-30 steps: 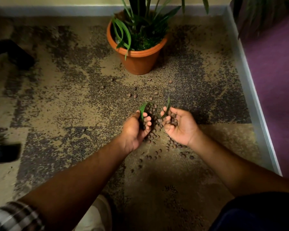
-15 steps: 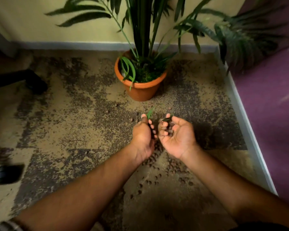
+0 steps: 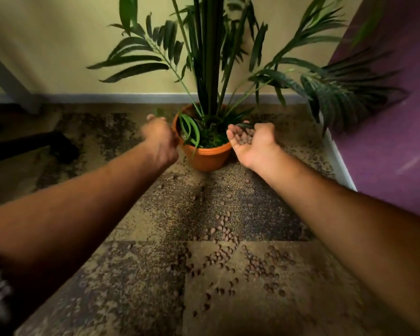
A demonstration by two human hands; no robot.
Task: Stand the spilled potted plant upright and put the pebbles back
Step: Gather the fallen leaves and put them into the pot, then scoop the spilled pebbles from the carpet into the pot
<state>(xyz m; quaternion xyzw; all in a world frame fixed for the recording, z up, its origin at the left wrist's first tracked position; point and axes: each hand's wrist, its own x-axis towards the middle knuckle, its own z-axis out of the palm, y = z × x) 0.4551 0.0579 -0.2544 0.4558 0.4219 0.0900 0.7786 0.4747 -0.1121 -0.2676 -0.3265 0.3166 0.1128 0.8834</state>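
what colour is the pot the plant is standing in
Terracotta orange: the round plastic plant pot, seen best in the head view, the only one.

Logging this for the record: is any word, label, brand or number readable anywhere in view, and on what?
None: no text shows on the orange pot, the yellow wall, the purple wall or the carpet.

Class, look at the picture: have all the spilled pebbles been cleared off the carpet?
No: many pebbles lie scattered on the carpet in front of the upright orange pot.
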